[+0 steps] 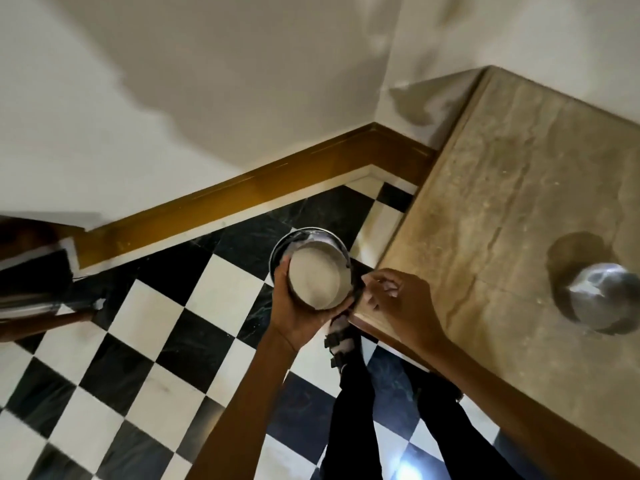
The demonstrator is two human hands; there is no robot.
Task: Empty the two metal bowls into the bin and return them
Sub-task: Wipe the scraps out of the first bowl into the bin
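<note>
My left hand (294, 317) is shut on a metal bowl (317, 277), held from below over the chequered floor just left of the table corner. The bowl is turned over, so its flat pale-reflecting underside faces me and its wider rim points away. My right hand (398, 299) hovers over the table corner with its fingers loosely bent and apart. Its fingertips are at the bowl's right edge without a clear grip. A second metal bowl (602, 299) lies upside down on the stone table top (502, 202) at the right.
A black-and-white chequered floor (138, 358) runs to a brown skirting board (242, 195) and white walls. A blurred shiny metal object (31, 303) sits at the far left edge. My legs and a sandalled foot (341, 341) stand beside the table.
</note>
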